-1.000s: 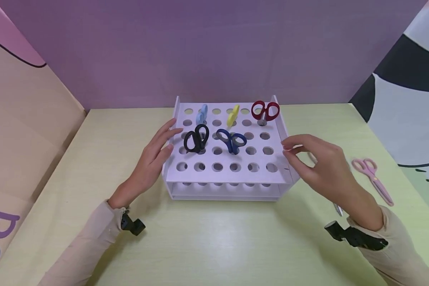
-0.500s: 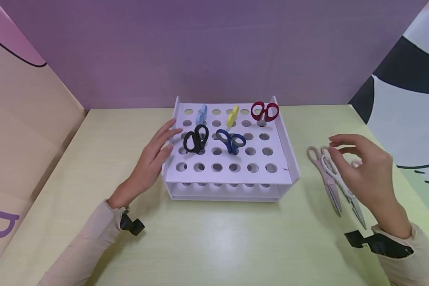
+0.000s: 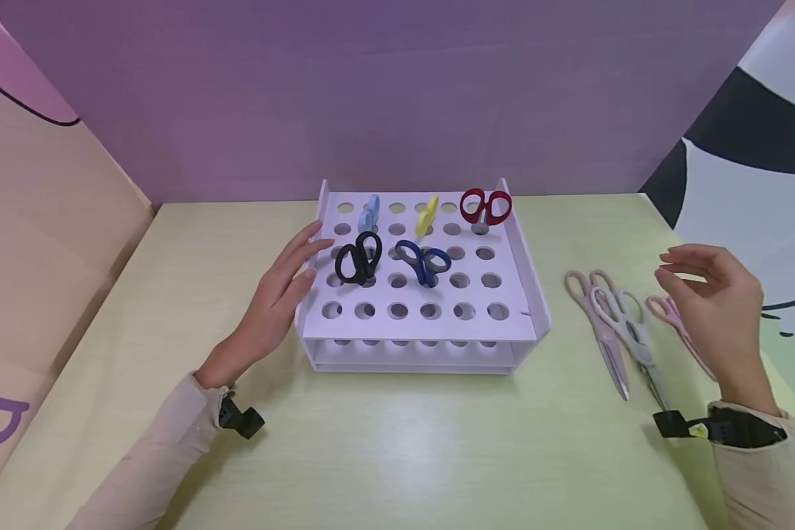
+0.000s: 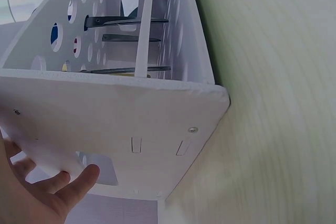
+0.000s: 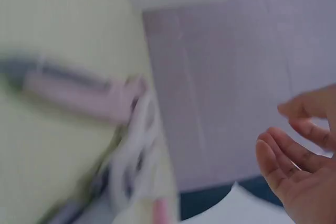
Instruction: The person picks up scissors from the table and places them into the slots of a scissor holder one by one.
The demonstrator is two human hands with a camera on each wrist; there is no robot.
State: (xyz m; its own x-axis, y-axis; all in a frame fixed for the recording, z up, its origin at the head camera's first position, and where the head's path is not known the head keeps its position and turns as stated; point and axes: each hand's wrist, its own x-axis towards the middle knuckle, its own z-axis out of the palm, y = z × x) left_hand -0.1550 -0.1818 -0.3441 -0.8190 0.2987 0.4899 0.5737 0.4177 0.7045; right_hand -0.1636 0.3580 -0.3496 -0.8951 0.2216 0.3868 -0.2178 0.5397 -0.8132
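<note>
My left hand (image 3: 265,309) rests its fingers against the left side of a white rack (image 3: 414,324) full of round holes; the left wrist view shows the fingertips on that side panel. Standing in the rack's holes are black scissors (image 3: 360,258), light blue scissors (image 3: 369,213), yellow scissors (image 3: 427,216), dark blue scissors (image 3: 424,263) and red scissors (image 3: 486,207). Over the right of the table hovers my right hand (image 3: 722,316), loosely bent and holding nothing. Nearest it lie pink scissors (image 3: 676,316), partly hidden behind the hand.
White scissors (image 3: 626,324) and pale pink scissors (image 3: 599,327) lie beside each other on the table (image 3: 397,449), right of the rack. A purple wall (image 3: 397,96) rises behind the table.
My right hand has moved right, from the rack's right side, past the white scissors to near the pink scissors. My left hand has kept its place against the rack.
</note>
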